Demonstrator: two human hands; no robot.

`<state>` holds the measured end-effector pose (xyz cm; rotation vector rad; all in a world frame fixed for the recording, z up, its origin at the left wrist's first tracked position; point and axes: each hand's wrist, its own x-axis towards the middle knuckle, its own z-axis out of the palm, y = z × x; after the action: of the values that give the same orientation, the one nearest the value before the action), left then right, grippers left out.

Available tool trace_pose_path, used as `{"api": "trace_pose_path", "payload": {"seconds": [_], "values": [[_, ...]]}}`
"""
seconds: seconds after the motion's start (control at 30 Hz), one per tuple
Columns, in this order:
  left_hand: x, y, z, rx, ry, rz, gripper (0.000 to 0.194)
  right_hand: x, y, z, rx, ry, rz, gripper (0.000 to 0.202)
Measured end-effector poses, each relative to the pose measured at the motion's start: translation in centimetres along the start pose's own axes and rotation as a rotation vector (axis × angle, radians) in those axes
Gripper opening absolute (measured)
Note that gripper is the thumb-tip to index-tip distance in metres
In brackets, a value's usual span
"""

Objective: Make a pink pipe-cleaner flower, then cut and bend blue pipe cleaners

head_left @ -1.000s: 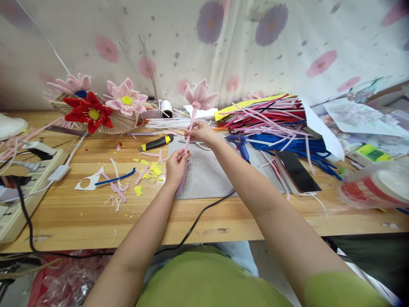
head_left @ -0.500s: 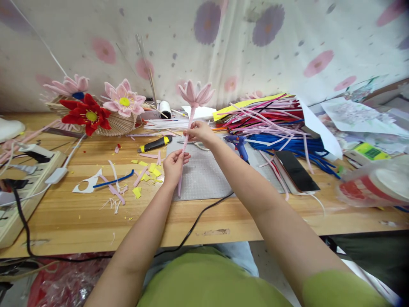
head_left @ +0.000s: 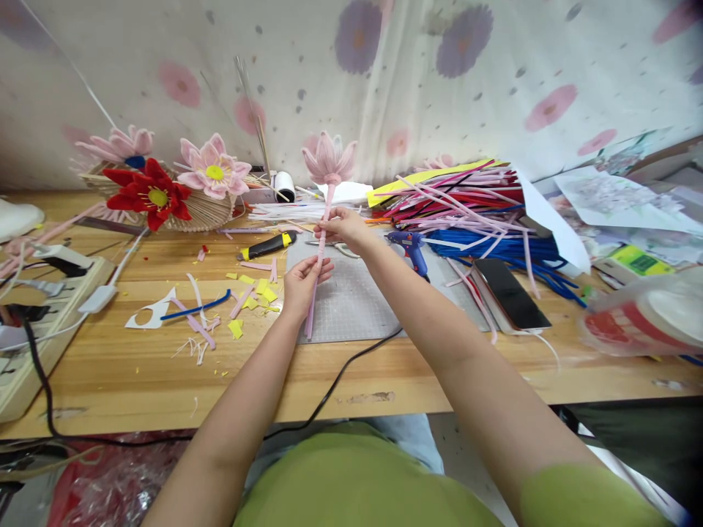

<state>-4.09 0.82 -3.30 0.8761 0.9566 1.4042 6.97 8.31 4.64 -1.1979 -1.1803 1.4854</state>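
A pink fuzzy flower [head_left: 329,159] stands upright on a long pink stem, its petals tilted slightly left at the top. My right hand [head_left: 341,225] pinches the stem just below the bloom. Lower down, my left hand [head_left: 305,284] grips the same stem between thumb and fingers, with its lower end sticking out beneath. Both hands are over the grey cutting mat [head_left: 351,311]. Pliers [head_left: 345,250], partly hidden by my right hand, lie behind on the mat.
Blue glue gun [head_left: 411,250], phone [head_left: 510,294], pipe cleaner bundles [head_left: 455,197] and a plastic-wrapped cup [head_left: 648,315] are on the right. Left are a yellow-black cutter [head_left: 268,247], yellow scraps [head_left: 236,329], finished flowers [head_left: 149,196] and a power strip [head_left: 60,322]. A black cable [head_left: 351,360] crosses in front.
The flower head has shifted slightly left and turned, so its petals look more upright and closed together. Both hands keep hold of the stem, with my left hand moved slightly right.
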Motion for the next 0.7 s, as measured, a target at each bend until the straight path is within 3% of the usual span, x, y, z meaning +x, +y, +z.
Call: {"api": "trace_pose_path", "payload": {"seconds": [0.4,0.53,0.6,0.7], "values": [[0.3,-1.1,-0.2,0.221,0.104,0.163,0.033,1.6,1.3,0.1,-0.174,0.130,-0.079,0.027],[0.1,-0.8,0.1,0.222,0.139,0.126,0.031,2.0,1.6,-0.2,-0.276,0.179,-0.122,0.031],[0.2,-0.5,0.0,0.135,0.104,0.050,0.030,1.6,1.3,-0.4,-0.233,0.118,-0.120,0.027],[0.5,0.0,-0.3,0.004,0.051,-0.080,0.026,0.7,0.5,-0.8,-0.039,-0.136,-0.067,0.013]]}}
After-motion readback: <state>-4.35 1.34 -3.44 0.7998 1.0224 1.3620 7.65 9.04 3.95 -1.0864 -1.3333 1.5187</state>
